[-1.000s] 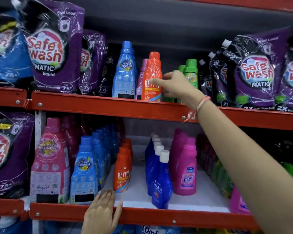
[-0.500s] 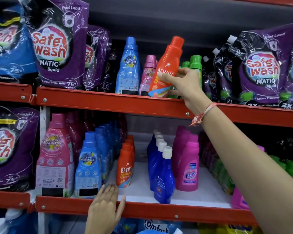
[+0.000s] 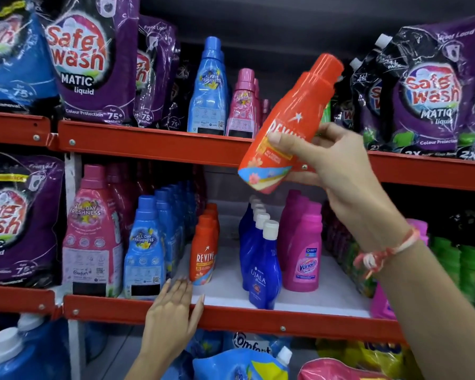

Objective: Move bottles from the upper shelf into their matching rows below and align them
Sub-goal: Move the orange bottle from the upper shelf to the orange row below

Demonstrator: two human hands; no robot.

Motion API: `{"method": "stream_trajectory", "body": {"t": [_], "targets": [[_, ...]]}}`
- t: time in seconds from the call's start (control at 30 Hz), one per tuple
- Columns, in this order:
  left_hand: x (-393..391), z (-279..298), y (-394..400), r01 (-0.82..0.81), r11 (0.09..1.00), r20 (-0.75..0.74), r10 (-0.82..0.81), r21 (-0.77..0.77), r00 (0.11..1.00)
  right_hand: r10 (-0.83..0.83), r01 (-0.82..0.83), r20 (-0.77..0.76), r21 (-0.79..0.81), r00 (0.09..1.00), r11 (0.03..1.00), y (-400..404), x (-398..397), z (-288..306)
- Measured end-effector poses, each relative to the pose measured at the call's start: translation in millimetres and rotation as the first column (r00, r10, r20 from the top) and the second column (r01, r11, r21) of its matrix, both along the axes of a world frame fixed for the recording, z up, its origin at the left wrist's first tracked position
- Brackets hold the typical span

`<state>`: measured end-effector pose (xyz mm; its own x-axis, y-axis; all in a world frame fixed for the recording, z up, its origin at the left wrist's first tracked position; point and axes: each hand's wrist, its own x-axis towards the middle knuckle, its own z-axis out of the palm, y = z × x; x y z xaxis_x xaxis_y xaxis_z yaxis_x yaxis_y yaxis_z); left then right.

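Observation:
My right hand (image 3: 337,165) grips an orange Revive bottle (image 3: 288,122), tilted with its cap up and to the right, in front of the upper shelf's red rail (image 3: 154,145). On that upper shelf stand a blue bottle (image 3: 207,89) and a pink bottle (image 3: 243,102). Below, a row of orange Revive bottles (image 3: 203,250) runs back between a row of blue bottles (image 3: 146,248) and dark blue Ujala bottles (image 3: 261,267). My left hand (image 3: 173,316) lies flat, fingers apart, on the lower shelf's red rail (image 3: 258,319) just in front of the Revive row.
Purple Safewash pouches (image 3: 80,58) fill the upper shelf left and right (image 3: 428,89). Large pink bottles (image 3: 92,231), pink Vanish bottles (image 3: 302,250) and green bottles (image 3: 466,267) share the lower shelf. Blue jugs (image 3: 14,349) and refill pouches (image 3: 244,360) sit beneath.
My right hand took hold of the orange Revive bottle on the upper shelf, tipped it, and has lifted it off, down and toward me. My left hand stayed on the lower rail.

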<state>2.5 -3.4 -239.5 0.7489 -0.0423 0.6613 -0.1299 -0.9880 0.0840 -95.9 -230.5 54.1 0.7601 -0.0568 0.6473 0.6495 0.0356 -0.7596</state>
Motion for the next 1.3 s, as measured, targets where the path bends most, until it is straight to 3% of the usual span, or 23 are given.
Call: {"method": "stream_trajectory", "body": {"t": [0.27,0.6,0.83,1.3], "targets": [[-1.8,2.7,-1.4,0.009,1.000,0.025,-0.009,0.003,1.000,-0.107,0.093,-0.139,-0.100,0.985,0.991,21.8,26.7,-85.6],[1.0,2.4,-1.8,0.026,1.000,0.114,-0.027,0.008,0.993,-0.335,0.232,-0.256,-0.361,0.907,0.903,63.3,88.1,-174.6],[3.8,2.9,-3.0,0.019,1.000,0.166,-0.018,-0.002,0.986,-0.389,0.232,-0.303,-0.444,0.870,0.866,76.5,107.8,-201.3],[7.8,-3.3,0.2,0.005,0.999,0.128,-0.011,0.044,0.992,-0.311,0.169,-0.212,-0.503,0.927,0.848,79.9,109.4,-213.4]]}}
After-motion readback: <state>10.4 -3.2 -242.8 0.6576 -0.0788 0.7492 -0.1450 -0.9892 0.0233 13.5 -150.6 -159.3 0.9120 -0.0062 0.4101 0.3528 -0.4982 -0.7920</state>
